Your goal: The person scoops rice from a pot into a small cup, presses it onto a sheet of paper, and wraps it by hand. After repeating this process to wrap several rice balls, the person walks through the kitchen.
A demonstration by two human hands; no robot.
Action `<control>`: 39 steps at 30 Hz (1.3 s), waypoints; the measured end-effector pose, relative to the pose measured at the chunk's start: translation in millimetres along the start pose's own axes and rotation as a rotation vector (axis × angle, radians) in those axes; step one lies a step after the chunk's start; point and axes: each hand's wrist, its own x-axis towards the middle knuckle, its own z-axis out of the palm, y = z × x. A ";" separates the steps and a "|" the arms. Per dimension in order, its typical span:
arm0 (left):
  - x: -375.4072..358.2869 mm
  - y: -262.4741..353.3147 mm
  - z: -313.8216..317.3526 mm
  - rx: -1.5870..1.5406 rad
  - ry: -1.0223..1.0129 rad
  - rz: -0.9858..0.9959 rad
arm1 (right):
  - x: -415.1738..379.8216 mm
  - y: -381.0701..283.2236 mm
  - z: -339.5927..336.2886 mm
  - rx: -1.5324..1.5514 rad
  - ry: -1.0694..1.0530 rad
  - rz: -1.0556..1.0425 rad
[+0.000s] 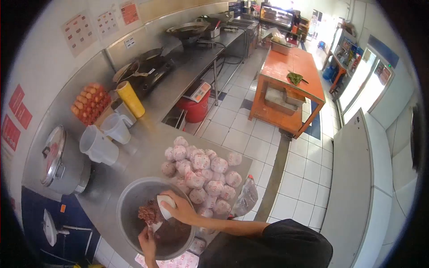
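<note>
A large grey metal pot (123,210) stands on the steel counter, with reddish-brown crumbly food (150,213) inside. Over it, my right hand (177,209) is closed around a small white bowl (165,208), tilted toward the food. My left hand (146,240) is low inside the near rim, its fingers closed on a white flat-edged scoop (155,226) beside the food; the scoop's full shape is partly hidden. Just past the pot lies a heap of round bundles (195,179) wrapped in white paper with red print. Printed wrapping paper (185,260) lies under the pot's near side.
Plastic jugs (99,145), a yellow roll (130,99), an egg tray (90,103) and a lidded pot (67,161) line the wall side. A clear plastic bag (245,199) sits at the counter's right edge. An orange table (292,62) stands across the aisle.
</note>
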 end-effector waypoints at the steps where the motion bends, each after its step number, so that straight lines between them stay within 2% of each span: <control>1: -1.3 0.0 4.1 0.054 0.128 0.133 | -1.8 2.4 5.7 0.023 -0.029 0.083; 2: -5.2 0.1 8.3 0.110 0.264 0.259 | -3.0 6.2 10.4 0.027 -0.053 0.086; 3: -12.3 15.4 15.7 0.312 0.359 0.217 | -4.3 7.2 16.5 0.065 -0.066 0.165; 4: -10.1 -1.3 27.1 0.447 0.525 0.348 | -7.7 10.0 26.2 0.108 -0.093 0.254; 5: -18.0 12.6 40.9 0.511 0.553 0.276 | -9.3 25.2 38.1 0.112 -0.058 0.178; 6: -26.4 30.9 56.8 0.671 0.564 0.290 | -8.5 27.3 45.0 0.112 -0.014 0.014; 7: -35.8 52.8 70.7 0.672 0.561 0.219 | -10.3 32.0 50.4 0.163 -0.013 0.142; 8: -33.5 20.6 80.3 0.726 0.606 0.170 | -10.2 13.9 48.4 0.397 -0.048 0.270; 9: -33.3 15.6 82.0 0.730 0.602 0.168 | -3.1 16.6 53.1 -0.012 0.046 -0.034; 10: -35.6 12.3 79.6 0.776 0.622 0.188 | 0.3 20.1 42.4 -0.019 -0.145 -0.021; 12: -46.0 28.7 63.1 0.831 0.593 0.177 | -2.7 42.7 53.1 0.482 -0.109 0.441; 14: -53.3 43.3 49.6 0.727 0.643 0.148 | 4.5 16.4 42.4 0.895 -0.250 0.612; 15: -55.7 49.4 45.6 0.591 0.664 0.109 | 7.0 15.3 38.0 0.948 -0.318 0.601; 16: -57.6 54.6 40.2 0.456 0.674 0.076 | 8.6 13.8 35.3 0.943 -0.318 0.599; 18: -52.9 54.8 37.6 0.436 0.717 0.100 | 13.4 7.2 32.8 0.948 -0.300 0.672; 20: -43.9 40.3 39.4 0.078 0.716 0.107 | 13.5 2.3 35.0 0.903 -0.299 0.649; 21: -41.4 54.6 39.7 0.039 0.614 -0.071 | 11.4 1.4 36.8 0.859 -0.294 0.631; 22: -31.6 43.0 45.9 0.101 0.601 -0.097 | 7.4 1.5 39.5 0.860 -0.301 0.634; 24: -20.6 33.2 57.2 0.197 0.580 -0.099 | -0.4 5.0 41.9 0.623 -0.191 0.605; 25: -17.9 21.4 58.0 0.203 0.575 -0.103 | -1.6 10.3 43.4 0.608 -0.183 0.588; 28: -15.9 -2.6 39.3 0.375 0.578 -0.063 | -7.2 9.2 45.0 0.450 -0.159 0.553; 29: -15.8 -3.7 28.7 0.449 0.568 -0.064 | -6.1 5.7 37.6 0.499 -0.228 0.647; 30: -13.6 -3.8 18.2 0.519 0.561 -0.061 | -4.4 -3.1 35.0 0.505 -0.220 0.650; 32: -9.1 5.5 8.0 0.439 0.539 -0.063 | -1.3 -17.1 33.2 0.646 -0.181 0.828; 33: -7.5 10.1 10.1 0.428 0.556 -0.034 | 0.4 -9.3 32.6 0.656 -0.165 0.835; 34: -6.5 12.4 13.1 0.415 0.575 -0.010 | 2.9 3.0 31.0 0.633 -0.242 0.834; 35: 0.8 -1.8 17.4 0.537 0.555 0.001 | 3.2 14.0 27.4 0.606 -0.325 0.833; 36: 10.6 -10.6 10.9 0.536 0.556 -0.003 | 6.7 12.9 22.1 0.606 -0.327 0.837; 38: 28.1 -27.5 -11.1 0.860 0.588 -0.013 | 5.2 9.1 7.3 0.646 -0.210 0.795; 39: 39.3 -39.4 -20.2 0.898 0.524 -0.049 | 5.6 17.8 -2.0 0.632 -0.223 0.678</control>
